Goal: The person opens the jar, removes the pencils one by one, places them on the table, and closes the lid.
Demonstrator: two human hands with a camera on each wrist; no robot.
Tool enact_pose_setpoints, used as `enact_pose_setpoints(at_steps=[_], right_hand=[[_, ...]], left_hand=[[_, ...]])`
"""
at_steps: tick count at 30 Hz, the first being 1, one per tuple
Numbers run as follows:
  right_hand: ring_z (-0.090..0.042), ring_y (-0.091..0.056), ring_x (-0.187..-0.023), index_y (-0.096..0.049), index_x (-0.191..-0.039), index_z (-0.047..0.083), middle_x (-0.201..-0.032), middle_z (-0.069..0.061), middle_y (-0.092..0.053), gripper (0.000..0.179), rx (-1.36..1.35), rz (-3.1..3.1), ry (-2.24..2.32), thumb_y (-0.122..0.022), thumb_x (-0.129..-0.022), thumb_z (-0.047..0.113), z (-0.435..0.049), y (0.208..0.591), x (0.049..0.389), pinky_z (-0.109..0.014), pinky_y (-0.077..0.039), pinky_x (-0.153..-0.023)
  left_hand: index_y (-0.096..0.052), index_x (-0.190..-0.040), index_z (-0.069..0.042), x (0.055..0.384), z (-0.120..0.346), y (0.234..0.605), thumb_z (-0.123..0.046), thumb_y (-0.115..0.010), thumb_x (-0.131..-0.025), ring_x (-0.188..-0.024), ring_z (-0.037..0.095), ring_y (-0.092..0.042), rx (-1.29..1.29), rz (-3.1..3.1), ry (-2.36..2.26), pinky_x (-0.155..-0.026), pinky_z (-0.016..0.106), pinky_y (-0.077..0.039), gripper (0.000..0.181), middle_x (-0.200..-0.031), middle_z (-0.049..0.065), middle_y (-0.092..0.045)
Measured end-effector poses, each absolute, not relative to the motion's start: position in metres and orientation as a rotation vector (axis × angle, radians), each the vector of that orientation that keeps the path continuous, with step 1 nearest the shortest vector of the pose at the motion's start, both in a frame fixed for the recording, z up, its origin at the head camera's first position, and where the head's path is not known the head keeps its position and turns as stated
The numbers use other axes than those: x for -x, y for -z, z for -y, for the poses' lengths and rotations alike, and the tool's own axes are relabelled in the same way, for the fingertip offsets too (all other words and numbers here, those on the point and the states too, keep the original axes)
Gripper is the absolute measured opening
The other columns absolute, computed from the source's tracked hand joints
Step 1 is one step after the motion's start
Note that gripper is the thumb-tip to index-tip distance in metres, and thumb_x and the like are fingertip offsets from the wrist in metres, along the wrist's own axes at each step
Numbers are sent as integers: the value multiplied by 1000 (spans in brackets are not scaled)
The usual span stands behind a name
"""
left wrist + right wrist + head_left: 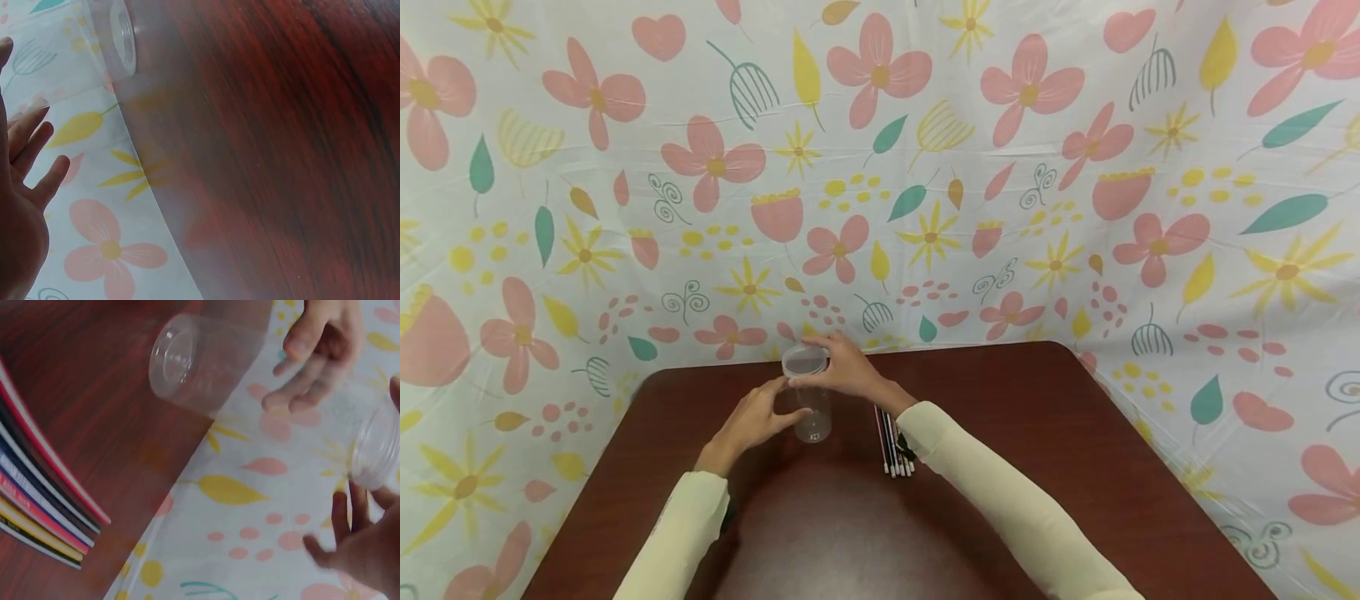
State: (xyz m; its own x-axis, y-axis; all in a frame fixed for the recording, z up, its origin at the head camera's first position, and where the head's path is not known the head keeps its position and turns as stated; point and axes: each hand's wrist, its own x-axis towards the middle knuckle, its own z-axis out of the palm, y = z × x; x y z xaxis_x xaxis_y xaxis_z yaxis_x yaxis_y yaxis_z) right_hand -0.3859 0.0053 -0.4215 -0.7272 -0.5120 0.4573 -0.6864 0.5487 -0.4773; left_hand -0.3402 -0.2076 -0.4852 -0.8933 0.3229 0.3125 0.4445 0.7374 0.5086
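Observation:
A clear plastic jar (813, 417) stands upright at the far middle of the table, its round clear lid (805, 362) at the top. My right hand (844, 368) grips the lid by its edge, thumb in front and fingers behind. Lower down, my left hand (760, 414) holds the jar's body between thumb and fingers. In the right wrist view the jar's base (175, 359) shows at upper left, the left hand (325, 353) around its side and the right hand (369, 550) at the lid (378, 450). The left wrist view catches only part of the jar (123, 37).
Several pencils (892, 450) lie side by side just right of the jar, partly under the right forearm. Their coloured stripes (47, 481) show in the right wrist view. The dark wooden table (1000, 433) ends at a floral curtain (880, 167) behind and at the sides.

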Motion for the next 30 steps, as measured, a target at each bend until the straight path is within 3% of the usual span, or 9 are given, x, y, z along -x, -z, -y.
enact_pose_setpoints(at_steps=[5, 11, 17, 23, 30], right_hand=[[-16, -50, -106, -60, -127, 17, -121, -3, -54, 77, -931, 2523, -915, -80, -66, 59, -3, 418, 380, -34, -47, -84], [-15, -53, -114, -51, -138, 11, -133, -4, -55, 72, -1200, 2525, -980, -79, -78, 38, -14, 413, 385, -30, -48, -89], [-11, -57, -104, -62, -125, 12, -119, 2, -63, 75, -1039, 2525, -1036, -83, -66, 52, -14, 412, 382, -26, -50, -81], [-11, -55, -108, -61, -125, 10, -120, 1, -62, 79, -940, 2461, -1016, -83, -64, 55, -10, 418, 378, -29, -48, -88], [-15, -36, -135, -21, -152, 27, -150, 2, -36, 111, -963, 2541, -868, -65, -64, 79, -22, 423, 375, -43, -37, -106]], left_hand=[[-44, -142, -24, 342, 208, 484, -51, -73, -80, -122, 22, -53, 618, 2726, 894, -93, 48, -48, 74, -137, -2, -53], [-50, -137, -19, 342, 207, 486, -51, -73, -80, -119, 20, -56, 609, 2731, 883, -92, 47, -49, 69, -130, -2, -58], [-49, -139, -14, 340, 204, 487, -50, -73, -80, -118, 24, -56, 597, 2758, 897, -91, 48, -49, 73, -131, 4, -58], [-46, -141, -17, 340, 203, 485, -50, -73, -81, -119, 24, -56, 608, 2756, 883, -92, 48, -48, 74, -132, 4, -57], [-3, -154, -30, 336, 222, 479, -74, -66, -70, -139, 33, -30, 477, 2869, 767, -103, 59, -34, 114, -156, 9, -24]])
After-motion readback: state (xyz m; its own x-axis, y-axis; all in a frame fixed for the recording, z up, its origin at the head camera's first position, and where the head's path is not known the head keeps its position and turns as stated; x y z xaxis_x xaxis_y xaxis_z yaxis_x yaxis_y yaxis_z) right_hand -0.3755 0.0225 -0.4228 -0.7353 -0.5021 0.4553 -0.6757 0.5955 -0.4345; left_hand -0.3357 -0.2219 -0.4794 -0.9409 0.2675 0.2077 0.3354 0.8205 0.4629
